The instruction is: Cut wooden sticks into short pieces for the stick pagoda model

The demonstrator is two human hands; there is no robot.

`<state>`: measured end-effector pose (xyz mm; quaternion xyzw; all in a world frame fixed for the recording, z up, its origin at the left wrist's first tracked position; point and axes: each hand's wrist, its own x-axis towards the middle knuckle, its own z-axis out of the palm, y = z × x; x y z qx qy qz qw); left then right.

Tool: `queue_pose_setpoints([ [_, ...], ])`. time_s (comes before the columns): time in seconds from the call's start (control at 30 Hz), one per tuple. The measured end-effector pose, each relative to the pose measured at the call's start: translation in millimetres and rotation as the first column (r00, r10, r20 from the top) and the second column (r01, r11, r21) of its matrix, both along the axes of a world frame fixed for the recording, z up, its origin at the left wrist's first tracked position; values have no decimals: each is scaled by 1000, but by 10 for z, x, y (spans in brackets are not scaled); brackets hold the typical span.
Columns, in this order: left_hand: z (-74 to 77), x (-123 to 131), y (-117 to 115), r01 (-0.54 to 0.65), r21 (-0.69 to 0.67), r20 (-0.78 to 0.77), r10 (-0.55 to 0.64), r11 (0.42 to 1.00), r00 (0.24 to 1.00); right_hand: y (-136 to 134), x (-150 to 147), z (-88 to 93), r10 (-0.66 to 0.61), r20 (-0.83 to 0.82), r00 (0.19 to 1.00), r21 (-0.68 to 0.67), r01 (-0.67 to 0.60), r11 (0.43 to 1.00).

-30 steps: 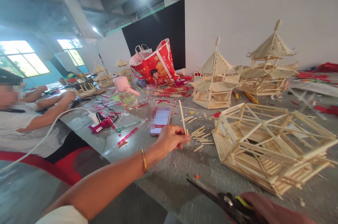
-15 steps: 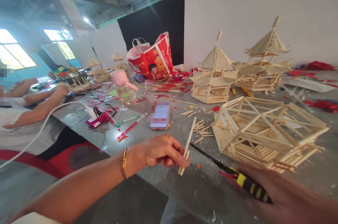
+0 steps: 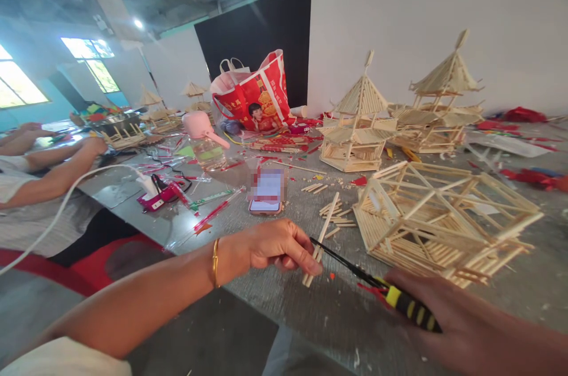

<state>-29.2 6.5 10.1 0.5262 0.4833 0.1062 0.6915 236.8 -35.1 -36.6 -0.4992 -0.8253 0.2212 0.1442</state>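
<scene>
Between thumb and fingers, my left hand (image 3: 284, 249) pinches a long wooden stick (image 3: 329, 216) together with a short stick (image 3: 307, 279) over the grey table. My right hand (image 3: 439, 305) is wrapped round the black and yellow handle (image 3: 412, 307) of a cutting tool with long dark jaws. The tip of the jaws (image 3: 326, 247) lies across the long stick, close to my left fingertips. Right of the jaws sits a hexagonal wooden stick frame (image 3: 444, 210). Short cut sticks (image 3: 339, 219) lie scattered just beyond my left hand.
Two stick pagodas (image 3: 361, 122) (image 3: 448, 92) stand behind the frame. A phone (image 3: 265, 191), a pink-topped bottle (image 3: 206, 142), a red bag (image 3: 257, 98) and a power strip (image 3: 157, 197) are on the table (image 3: 248, 287). Another person's arms (image 3: 57, 172) are at the left.
The tool in my right hand has moved left, its jaws now reaching the long stick. My left hand has shifted slightly and still holds the sticks. The view has moved a little.
</scene>
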Motion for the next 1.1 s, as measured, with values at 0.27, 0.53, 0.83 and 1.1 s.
queue_pose_setpoints([
  [0.27, -20, -15, 26, 21, 141, -157, 2, 990, 988, 78, -194, 348, 161, 29, 987, -141, -155, 978],
  [0.53, -47, -22, 77, 23, 263, -260, 48, 964, 964, 146, -328, 549, 214, -94, 972, -278, -232, 932],
  [0.83, 20, -31, 149, 31, 229, -237, 25, 973, 971, 183, -302, 500, 191, -76, 979, -334, -206, 920],
  [1.1, 71, -18, 28, -115, 274, -81, 142, 955, 986, 227, -264, 438, 180, -36, 983, -207, -183, 961],
])
